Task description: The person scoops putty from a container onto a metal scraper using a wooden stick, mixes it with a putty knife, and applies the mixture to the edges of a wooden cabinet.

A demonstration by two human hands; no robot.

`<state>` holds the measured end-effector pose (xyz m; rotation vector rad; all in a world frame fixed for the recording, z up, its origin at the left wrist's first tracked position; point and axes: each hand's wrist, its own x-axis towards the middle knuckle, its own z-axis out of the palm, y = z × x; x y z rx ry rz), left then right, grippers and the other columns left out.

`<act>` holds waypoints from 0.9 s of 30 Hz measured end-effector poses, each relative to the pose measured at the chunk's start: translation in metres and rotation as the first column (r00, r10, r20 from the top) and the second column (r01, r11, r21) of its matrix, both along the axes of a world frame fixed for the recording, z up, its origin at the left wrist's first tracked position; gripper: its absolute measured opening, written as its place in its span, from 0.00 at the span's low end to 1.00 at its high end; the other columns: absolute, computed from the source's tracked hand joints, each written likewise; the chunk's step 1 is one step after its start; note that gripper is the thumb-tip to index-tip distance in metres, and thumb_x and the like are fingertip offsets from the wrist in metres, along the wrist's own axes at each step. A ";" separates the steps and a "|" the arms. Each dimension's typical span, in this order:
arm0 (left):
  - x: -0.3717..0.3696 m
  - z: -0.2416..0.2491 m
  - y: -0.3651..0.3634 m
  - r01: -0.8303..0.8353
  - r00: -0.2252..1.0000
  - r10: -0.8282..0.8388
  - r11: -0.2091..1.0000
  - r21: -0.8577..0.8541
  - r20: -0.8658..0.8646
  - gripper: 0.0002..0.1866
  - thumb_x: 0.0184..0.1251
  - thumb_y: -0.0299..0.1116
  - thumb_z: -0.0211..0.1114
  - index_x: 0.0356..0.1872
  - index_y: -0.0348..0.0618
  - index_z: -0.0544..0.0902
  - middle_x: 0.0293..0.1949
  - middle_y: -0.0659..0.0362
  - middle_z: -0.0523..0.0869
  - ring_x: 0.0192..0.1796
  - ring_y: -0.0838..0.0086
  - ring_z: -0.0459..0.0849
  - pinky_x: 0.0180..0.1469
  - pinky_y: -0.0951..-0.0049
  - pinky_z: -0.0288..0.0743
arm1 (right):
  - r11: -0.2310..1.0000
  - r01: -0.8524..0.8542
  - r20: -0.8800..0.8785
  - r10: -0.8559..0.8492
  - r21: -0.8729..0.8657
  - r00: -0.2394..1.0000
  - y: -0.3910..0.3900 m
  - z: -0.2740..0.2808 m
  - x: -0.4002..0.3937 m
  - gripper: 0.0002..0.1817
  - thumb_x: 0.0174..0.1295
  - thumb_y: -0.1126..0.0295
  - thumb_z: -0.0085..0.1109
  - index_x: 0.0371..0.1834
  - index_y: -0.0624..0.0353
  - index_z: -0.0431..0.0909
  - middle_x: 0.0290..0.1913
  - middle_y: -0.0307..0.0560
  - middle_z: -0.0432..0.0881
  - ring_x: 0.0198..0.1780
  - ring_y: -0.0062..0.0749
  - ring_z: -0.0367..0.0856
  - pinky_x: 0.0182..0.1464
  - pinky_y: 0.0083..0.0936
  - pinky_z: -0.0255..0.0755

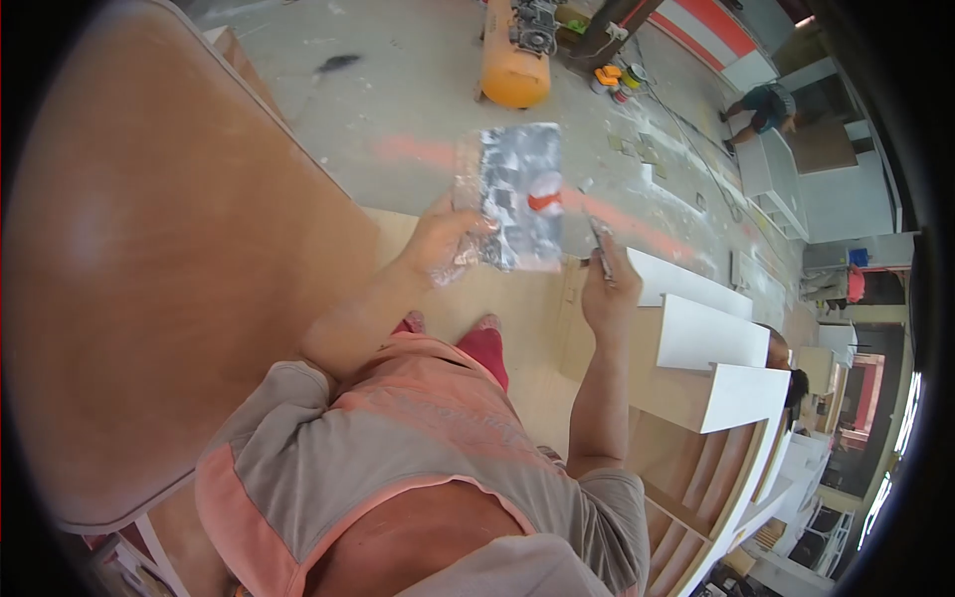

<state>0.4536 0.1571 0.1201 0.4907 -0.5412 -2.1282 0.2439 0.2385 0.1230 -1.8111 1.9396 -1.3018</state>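
My left hand (pixel 446 242) is closed around the near left edge of a flat, putty-smeared board (pixel 519 199). Grey and white smears cover its face, and a white lump with an orange-red dab (pixel 544 197) sits right of its middle. To the right of the board, my right hand (pixel 611 286) grips a putty knife (pixel 601 239) with its blade pointing up and away. The knife is apart from the board, and its tip is slightly blurred. Below both hands are my feet (pixel 485 323) on a pale wooden surface (pixel 542 343).
A large brown panel (pixel 169 259) stands close on my left. White drawers (pixel 711 338) jut from a wooden cabinet (pixel 686 448) on my right. Ahead are an orange air compressor (pixel 516 75) and paint cans (pixel 622 85). A co-worker (pixel 766 104) bends over a white cabinet (pixel 771 174).
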 end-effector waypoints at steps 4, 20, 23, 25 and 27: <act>-0.004 -0.010 -0.005 0.098 0.995 -0.100 0.993 -0.061 -0.024 0.22 0.51 0.19 0.51 0.51 0.37 0.66 0.40 0.56 0.77 0.38 0.70 0.80 0.38 0.69 0.76 | 0.980 -0.111 -0.451 0.025 -0.166 0.892 0.003 0.062 0.006 0.25 0.37 0.89 0.48 0.44 0.63 0.76 0.47 0.52 0.77 0.52 0.50 0.73 0.53 0.38 0.67; -0.003 -0.019 -0.010 0.104 0.992 -0.098 0.991 -0.078 0.084 0.22 0.53 0.18 0.51 0.53 0.36 0.65 0.42 0.57 0.76 0.41 0.74 0.77 0.44 0.72 0.72 | 0.944 -0.248 -0.853 0.308 0.218 0.422 -0.015 0.084 0.034 0.17 0.48 0.73 0.53 0.44 0.57 0.76 0.49 0.48 0.76 0.54 0.46 0.71 0.56 0.44 0.63; -0.007 -0.035 -0.011 0.050 0.995 -0.040 0.993 -0.109 0.092 0.23 0.51 0.17 0.51 0.52 0.37 0.67 0.42 0.57 0.77 0.41 0.73 0.77 0.44 0.72 0.72 | 0.966 -0.191 -0.854 0.243 0.171 0.460 -0.012 0.089 0.028 0.18 0.47 0.75 0.53 0.44 0.58 0.76 0.49 0.51 0.75 0.54 0.47 0.71 0.57 0.44 0.62; -0.011 -0.044 -0.012 0.046 0.988 -0.014 0.976 -0.212 0.153 0.23 0.50 0.17 0.50 0.51 0.37 0.68 0.41 0.57 0.78 0.42 0.73 0.78 0.45 0.71 0.73 | 0.971 -0.189 -0.820 0.224 0.145 0.527 -0.019 0.089 0.030 0.18 0.45 0.77 0.52 0.44 0.58 0.76 0.49 0.51 0.75 0.54 0.47 0.71 0.58 0.44 0.61; -0.006 -0.042 -0.008 0.025 0.989 0.010 0.973 -0.228 0.149 0.23 0.51 0.17 0.50 0.52 0.37 0.67 0.40 0.57 0.78 0.42 0.73 0.78 0.43 0.71 0.74 | 0.958 -0.231 -0.821 0.266 0.168 0.504 -0.020 0.085 0.034 0.19 0.45 0.77 0.51 0.44 0.58 0.76 0.49 0.51 0.75 0.54 0.48 0.71 0.58 0.44 0.61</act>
